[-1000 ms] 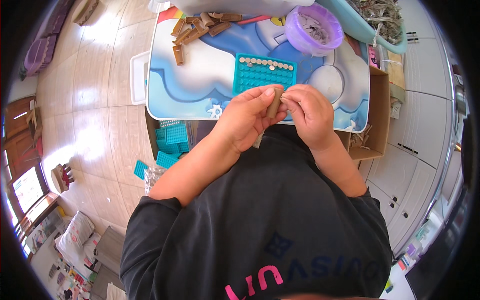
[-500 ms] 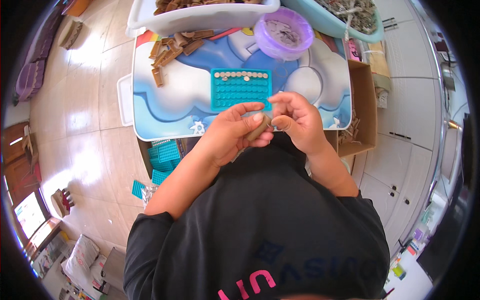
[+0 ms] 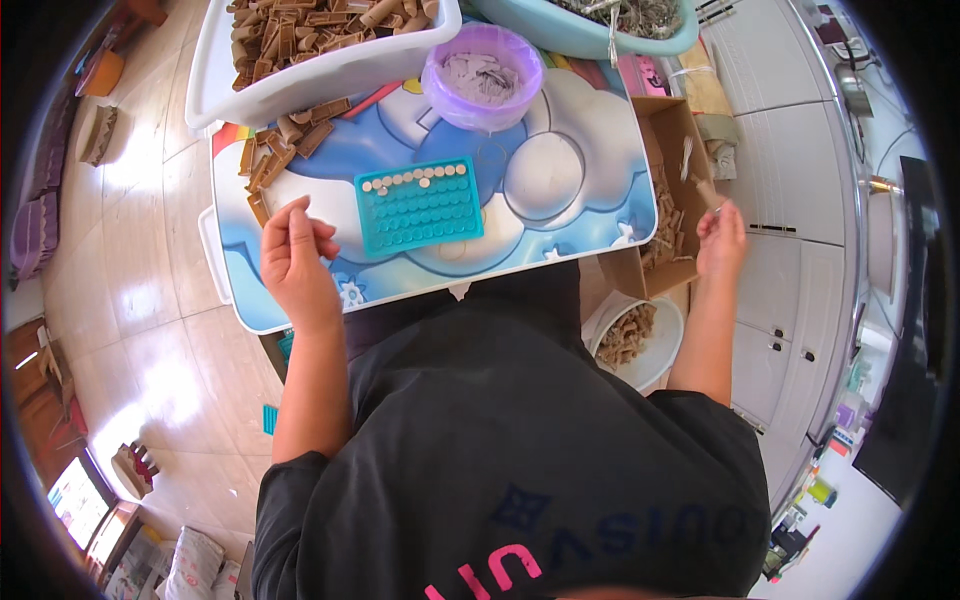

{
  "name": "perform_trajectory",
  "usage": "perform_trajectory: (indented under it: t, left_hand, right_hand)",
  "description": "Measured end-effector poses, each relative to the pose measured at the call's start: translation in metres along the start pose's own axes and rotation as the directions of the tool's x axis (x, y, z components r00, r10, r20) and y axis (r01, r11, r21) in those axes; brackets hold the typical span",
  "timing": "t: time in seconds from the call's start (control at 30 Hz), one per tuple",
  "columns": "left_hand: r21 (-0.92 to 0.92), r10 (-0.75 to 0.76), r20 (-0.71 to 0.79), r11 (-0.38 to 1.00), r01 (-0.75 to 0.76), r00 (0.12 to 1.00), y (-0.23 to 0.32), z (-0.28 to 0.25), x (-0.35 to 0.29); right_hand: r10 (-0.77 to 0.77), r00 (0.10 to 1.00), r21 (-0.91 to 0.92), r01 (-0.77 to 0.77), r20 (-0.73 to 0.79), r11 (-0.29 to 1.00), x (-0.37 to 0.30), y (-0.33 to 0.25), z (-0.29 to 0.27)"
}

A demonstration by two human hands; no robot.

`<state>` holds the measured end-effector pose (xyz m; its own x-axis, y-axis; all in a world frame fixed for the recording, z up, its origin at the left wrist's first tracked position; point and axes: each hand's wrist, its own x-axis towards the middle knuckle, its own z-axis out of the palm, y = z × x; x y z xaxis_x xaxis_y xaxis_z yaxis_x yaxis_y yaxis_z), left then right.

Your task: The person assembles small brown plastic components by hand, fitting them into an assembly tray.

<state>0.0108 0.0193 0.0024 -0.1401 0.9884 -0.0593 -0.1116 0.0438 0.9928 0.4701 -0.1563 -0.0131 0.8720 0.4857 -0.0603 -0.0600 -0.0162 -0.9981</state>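
A room with a pale tiled floor (image 3: 140, 270) and white cabinets (image 3: 785, 190) is surrounding a worktop (image 3: 590, 160) printed with blue and white clouds. Beyond its right edge, the right hand (image 3: 722, 240) is pinching a slim, tan, tube-like piece (image 3: 707, 192) at its nearly closed fingertips, above the far side of an open brown cardboard box (image 3: 627, 272). This box is standing against the right edge and holding many similar tan pieces (image 3: 662, 240). Below the near right corner, a round white bucket (image 3: 655, 350) is holding more; the black shirt (image 3: 500, 430) is covering part of its rim.

The left hand (image 3: 300, 265) is hovering over the worktop's left edge, loosely half-curled with nothing visible in it, and is hiding part of that edge. Mid-worktop, a rectangular teal tray (image 3: 420, 250) of round hollows is carrying a row of small pale discs (image 3: 405, 178) along its far edge, two more sitting just below.

Brown half-tube pieces (image 3: 313, 140) are lying heaped near the far left corner, which a big white plastic tub (image 3: 330, 68), full of similar pieces, is blocking. At the far edge, a purple lined basin (image 3: 485, 118) is holding grey scraps (image 3: 480, 78); beside it, a light-blue tub (image 3: 600, 42) is containing tangled greyish strips (image 3: 620, 12).
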Motion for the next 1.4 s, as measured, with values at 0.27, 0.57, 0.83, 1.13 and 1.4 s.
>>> perform_trajectory:
  t: [0.27, 0.57, 0.83, 1.13, 1.4]
  left_hand:
    - [0.111, -0.032, -0.015, 0.993, 0.033, 0.999, -0.024, -0.025, 0.001]
    - [0.171, 0.032, -0.031, 0.985, -0.026, 0.999, -0.032, -0.023, -0.001]
    - [0.207, 0.054, -0.032, 0.977, -0.046, 0.998, -0.031, -0.019, -0.001]
    - [0.247, 0.054, -0.009, 0.968, -0.05, 0.998, -0.033, -0.02, -0.004]
    - [0.229, 0.044, 0.003, 0.972, -0.043, 0.999, -0.032, -0.019, -0.003]
  right_hand:
    - [0.107, 0.984, -0.353, -0.152, -0.143, 0.923, 0.025, 0.046, -0.008]
    - [-0.614, 0.612, -0.528, 0.776, 0.498, 0.345, 0.098, -0.117, 0.21]
    - [-0.289, 0.669, -0.667, 0.735, 0.685, 0.121, 0.152, -0.173, 0.325]
    - [-0.177, 0.487, -0.498, 0.867, 0.855, -0.02, 0.14, -0.175, 0.408]
    - [0.147, 0.473, -0.451, 0.878, 0.869, -0.162, 0.151, -0.16, 0.413]
